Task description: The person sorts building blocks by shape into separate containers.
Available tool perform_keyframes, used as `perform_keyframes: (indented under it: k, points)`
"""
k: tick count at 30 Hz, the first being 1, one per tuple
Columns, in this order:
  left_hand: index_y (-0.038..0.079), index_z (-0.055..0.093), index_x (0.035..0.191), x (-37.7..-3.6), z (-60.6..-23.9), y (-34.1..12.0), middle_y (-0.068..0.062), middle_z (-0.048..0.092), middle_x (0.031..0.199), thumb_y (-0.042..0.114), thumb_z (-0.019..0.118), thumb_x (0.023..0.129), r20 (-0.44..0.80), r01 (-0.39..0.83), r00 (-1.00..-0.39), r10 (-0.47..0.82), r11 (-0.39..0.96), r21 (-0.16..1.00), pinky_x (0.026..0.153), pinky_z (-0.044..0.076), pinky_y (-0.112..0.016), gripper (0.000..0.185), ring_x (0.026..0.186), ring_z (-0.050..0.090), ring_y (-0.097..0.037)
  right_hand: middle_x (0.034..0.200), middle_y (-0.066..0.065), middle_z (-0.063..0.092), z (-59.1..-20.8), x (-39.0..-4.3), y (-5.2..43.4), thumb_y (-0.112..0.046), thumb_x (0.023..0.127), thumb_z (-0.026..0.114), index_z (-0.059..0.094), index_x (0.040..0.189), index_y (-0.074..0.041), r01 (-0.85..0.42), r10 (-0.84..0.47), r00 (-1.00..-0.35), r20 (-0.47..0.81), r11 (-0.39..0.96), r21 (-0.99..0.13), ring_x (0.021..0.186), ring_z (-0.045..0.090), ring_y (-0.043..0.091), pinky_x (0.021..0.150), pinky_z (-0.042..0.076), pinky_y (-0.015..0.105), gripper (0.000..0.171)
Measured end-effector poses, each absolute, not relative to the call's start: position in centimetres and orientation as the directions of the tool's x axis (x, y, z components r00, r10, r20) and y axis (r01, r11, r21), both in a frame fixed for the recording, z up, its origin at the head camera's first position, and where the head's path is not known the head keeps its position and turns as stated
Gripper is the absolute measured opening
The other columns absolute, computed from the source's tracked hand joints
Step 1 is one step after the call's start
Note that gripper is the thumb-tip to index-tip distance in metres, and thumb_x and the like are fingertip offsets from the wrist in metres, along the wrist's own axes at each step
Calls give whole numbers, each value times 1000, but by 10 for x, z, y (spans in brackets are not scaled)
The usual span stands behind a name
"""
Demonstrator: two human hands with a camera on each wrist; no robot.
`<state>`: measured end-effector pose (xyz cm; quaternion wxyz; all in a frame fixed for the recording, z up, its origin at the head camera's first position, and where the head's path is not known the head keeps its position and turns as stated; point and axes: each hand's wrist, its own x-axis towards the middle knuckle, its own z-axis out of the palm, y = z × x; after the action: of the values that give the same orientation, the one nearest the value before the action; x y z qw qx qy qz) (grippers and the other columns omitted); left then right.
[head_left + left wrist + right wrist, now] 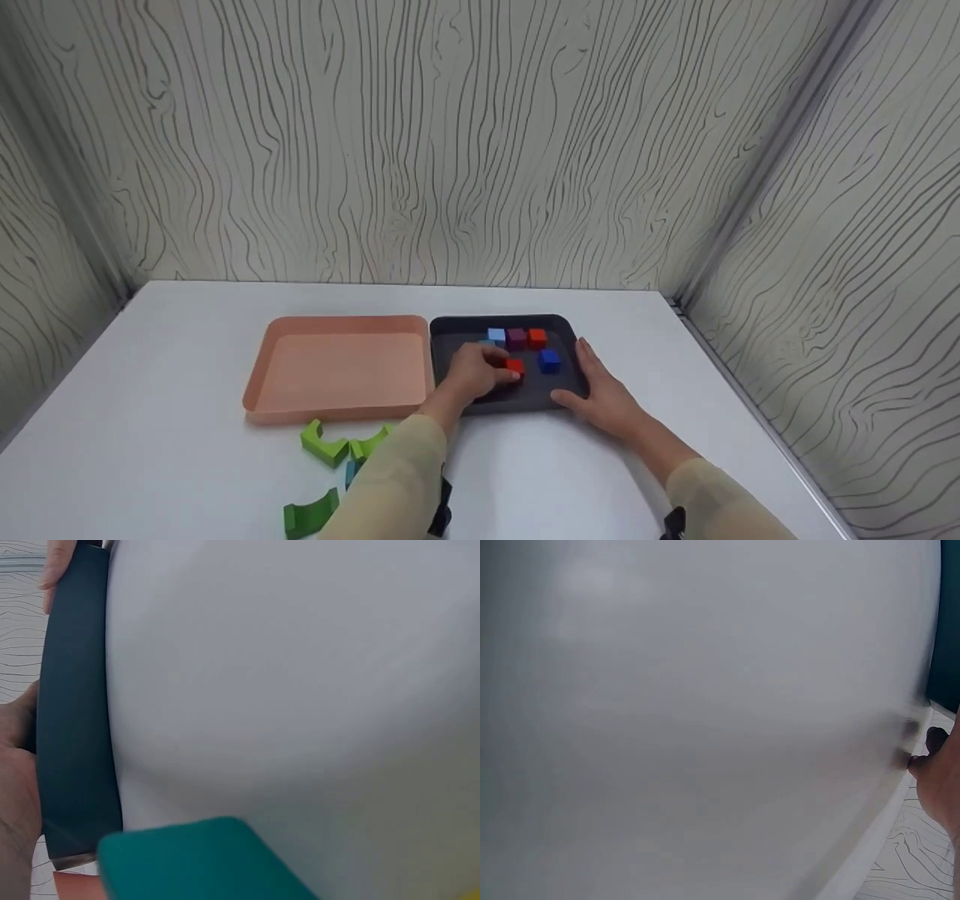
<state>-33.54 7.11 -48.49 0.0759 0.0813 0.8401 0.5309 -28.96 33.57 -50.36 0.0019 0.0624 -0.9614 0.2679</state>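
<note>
Two hands over a dark tray [570, 390] on a white desk [180, 360].

Left hand [474, 373] inside the tray, fingers curled round a small red block [514, 366]. Red block low in the tray, near the middle, just right of the fingers.

Right hand [600, 390] on the right edge of the tray, fingers straight along the rim, thumb on the front corner. Flat and loose, gripping nothing.

More small blocks in the tray. A light blue block [496, 334], a purple block [516, 337] and another red one [537, 337] in a row near the back. A dark blue block [550, 360] just right of the held red block.

Beside the dark tray, touching its left side, a pink tray [337, 326].

In front of the pink tray, green curved pieces [324, 444] on the desk, one more green piece [309, 514] closer still. A bit of a teal piece [349, 472] next to the left sleeve.

From the left wrist, only the dark tray's wall [75, 727], the white desk and a big blurry teal shape [187, 859].

From the right wrist, mostly blurry white desk and a bit of the hand at the edge.
</note>
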Motion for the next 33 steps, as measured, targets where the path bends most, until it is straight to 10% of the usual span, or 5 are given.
perform_keyframes:
  k: [33]
  points:
    - [20, 70, 138, -304, -396, 11, -3, 69, 136, 40, 85, 92, 54, 163, -947, 316, 329, 930, 106, 54, -40, 53, 121, 63, -18, 177, 19, 1, -502, -291, 338, -68, 96, 65, 3, 171, -7, -146, -147, -988, 39, 851, -504, 161, 8, 44, 126, 16, 63, 115]
